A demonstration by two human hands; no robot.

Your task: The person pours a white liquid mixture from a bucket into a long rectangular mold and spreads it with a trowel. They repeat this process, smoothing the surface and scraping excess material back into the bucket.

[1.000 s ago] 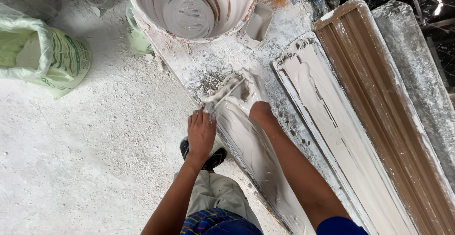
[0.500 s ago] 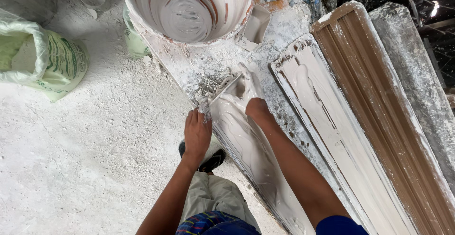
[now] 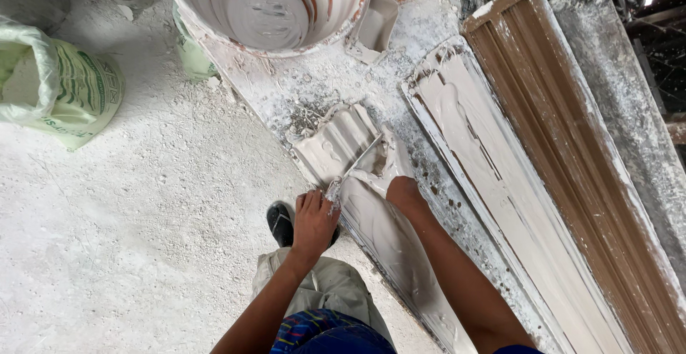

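So the long ribbed mould filled with wet white plaster [image 3: 371,218] lies just below the big plaster-smeared bucket [image 3: 271,11]. The left hand [image 3: 313,222] braces its near edge with fingers curled, and the plaster-coated right hand [image 3: 391,172] grips a thin flat scraper blade [image 3: 356,165]. Looks like the levelling step, so I'd guess a steady drag along the ribs next.

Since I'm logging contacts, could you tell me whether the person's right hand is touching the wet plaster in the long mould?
Touching. In the head view the right hand, coated in plaster, presses into the wet plaster of the long mould with no gap.
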